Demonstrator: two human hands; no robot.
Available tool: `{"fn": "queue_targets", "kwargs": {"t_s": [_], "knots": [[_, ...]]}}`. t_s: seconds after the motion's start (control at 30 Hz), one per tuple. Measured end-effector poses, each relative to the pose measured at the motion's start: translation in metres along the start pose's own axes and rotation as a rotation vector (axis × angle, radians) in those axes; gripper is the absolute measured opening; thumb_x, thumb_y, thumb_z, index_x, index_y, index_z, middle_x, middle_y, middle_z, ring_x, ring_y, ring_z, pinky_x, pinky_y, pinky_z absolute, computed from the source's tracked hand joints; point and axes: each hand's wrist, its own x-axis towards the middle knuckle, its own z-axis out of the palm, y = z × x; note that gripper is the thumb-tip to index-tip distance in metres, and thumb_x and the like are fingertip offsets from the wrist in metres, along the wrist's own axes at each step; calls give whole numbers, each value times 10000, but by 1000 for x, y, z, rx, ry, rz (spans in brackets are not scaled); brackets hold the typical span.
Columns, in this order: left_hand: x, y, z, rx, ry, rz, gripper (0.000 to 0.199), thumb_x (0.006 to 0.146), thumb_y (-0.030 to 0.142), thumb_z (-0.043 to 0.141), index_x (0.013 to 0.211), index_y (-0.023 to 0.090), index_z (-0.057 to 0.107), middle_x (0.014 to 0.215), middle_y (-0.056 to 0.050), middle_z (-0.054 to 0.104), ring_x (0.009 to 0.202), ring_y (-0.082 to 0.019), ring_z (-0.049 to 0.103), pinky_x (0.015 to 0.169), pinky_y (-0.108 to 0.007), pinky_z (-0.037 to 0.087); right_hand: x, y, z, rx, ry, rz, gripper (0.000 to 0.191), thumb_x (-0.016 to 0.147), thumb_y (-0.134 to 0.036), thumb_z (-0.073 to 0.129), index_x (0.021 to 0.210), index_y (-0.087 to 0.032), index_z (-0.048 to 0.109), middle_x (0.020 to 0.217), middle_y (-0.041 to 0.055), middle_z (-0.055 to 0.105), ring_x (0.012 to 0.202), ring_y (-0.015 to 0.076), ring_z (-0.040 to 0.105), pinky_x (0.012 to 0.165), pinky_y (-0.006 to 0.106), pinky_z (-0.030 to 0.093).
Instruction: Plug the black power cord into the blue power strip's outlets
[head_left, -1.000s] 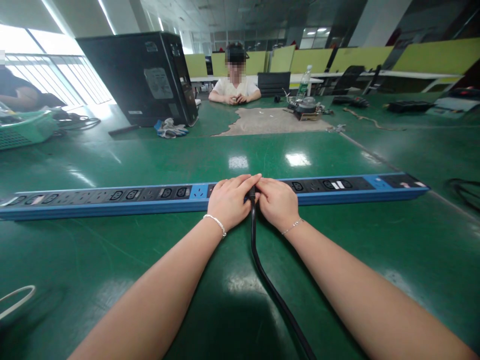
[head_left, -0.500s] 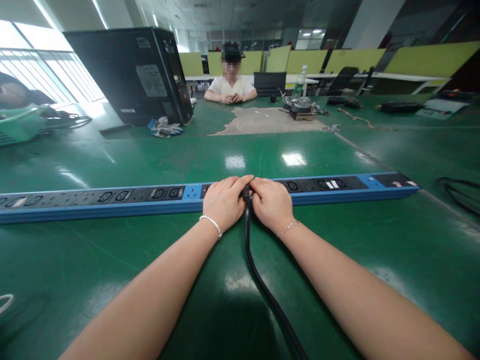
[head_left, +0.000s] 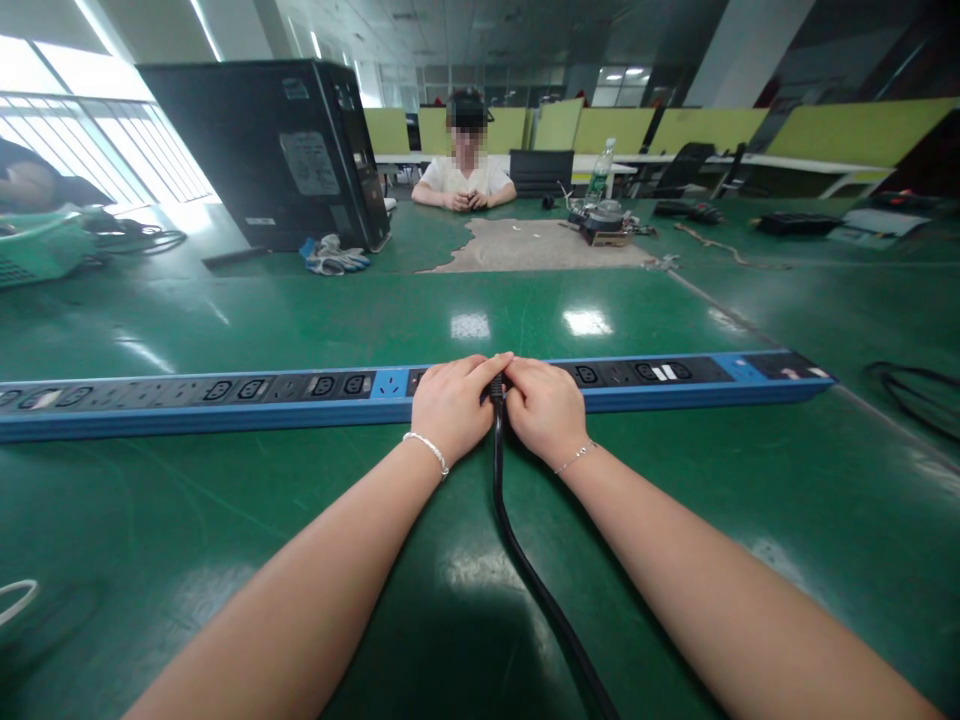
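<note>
Our left fingers (head_left: 491, 368) and right fingers (head_left: 523, 369) grip a black plug (head_left: 496, 389) between them; a blue power strip (head_left: 634, 376) lies beneath them, a black cable (head_left: 515, 541) trailing toward us.

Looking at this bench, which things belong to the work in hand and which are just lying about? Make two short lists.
In use:
- blue-sided power strip, under both hands
- black cable, its end between the left hand and right hand

Lying about, untouched by these hands:
- black computer tower
- work gloves
- plastic bottle
- green basket
</note>
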Motion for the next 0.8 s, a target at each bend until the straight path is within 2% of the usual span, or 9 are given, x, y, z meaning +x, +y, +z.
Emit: {"fn": "queue_targets", "kwargs": {"t_s": [0.27,0.5,0.8], "knots": [[3,2,-2,14,-22,-51,417,855,281,505,1270,324,510,1073,1,653,992,-179,580,895,-316,401,1,-1,-1,-4,-22,4,357,820,-149,382,1066,-178,639,1089,64,668,1080,185,557,934,313,390],[0,1,-1,34,-15,-9,397,883,284,462,1278,308,491,1073,-17,639,982,-181,580,868,-311,412,0,0,1,-8,5,4,341,836,-167,379,1061,-184,635,1092,61,667,1075,186,558,924,313,389],[-1,-1,1,44,-14,15,371,913,278,414,1277,302,481,1126,-17,637,973,-168,597,858,-289,413,0,0,0,-2,-23,10,343,836,-166,381,1068,-181,632,1121,60,657,1092,188,548,937,317,382]]}}
